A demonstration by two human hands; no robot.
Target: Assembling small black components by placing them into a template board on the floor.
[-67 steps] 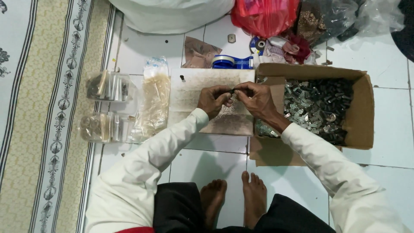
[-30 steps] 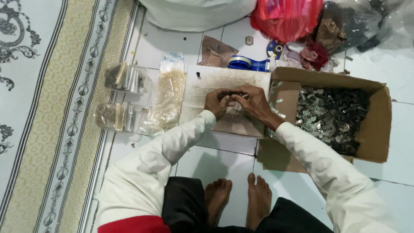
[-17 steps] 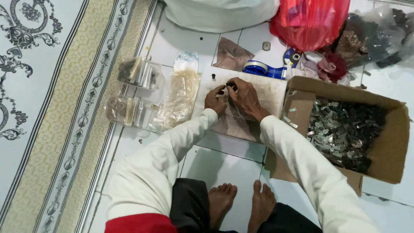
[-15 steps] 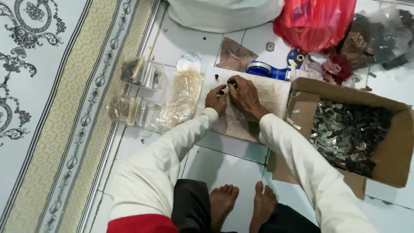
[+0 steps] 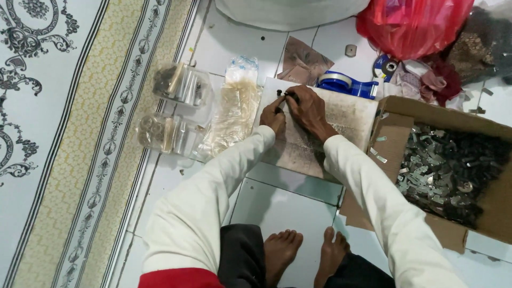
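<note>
Head view: right hand (image 5: 306,109) hides small dark part (image 5: 288,95).

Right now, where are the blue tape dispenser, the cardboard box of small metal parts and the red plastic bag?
blue tape dispenser (image 5: 346,85), head view, its blue body.
cardboard box (image 5: 392,133), head view, its left flap.
red plastic bag (image 5: 413,24), head view, its middle.

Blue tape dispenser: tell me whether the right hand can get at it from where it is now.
Probably yes. The blue tape dispenser lies on the tile just beyond the worn board, close to the right hand, with nothing between them. That hand is pinching a small dark part, so it may need freeing first.
</note>
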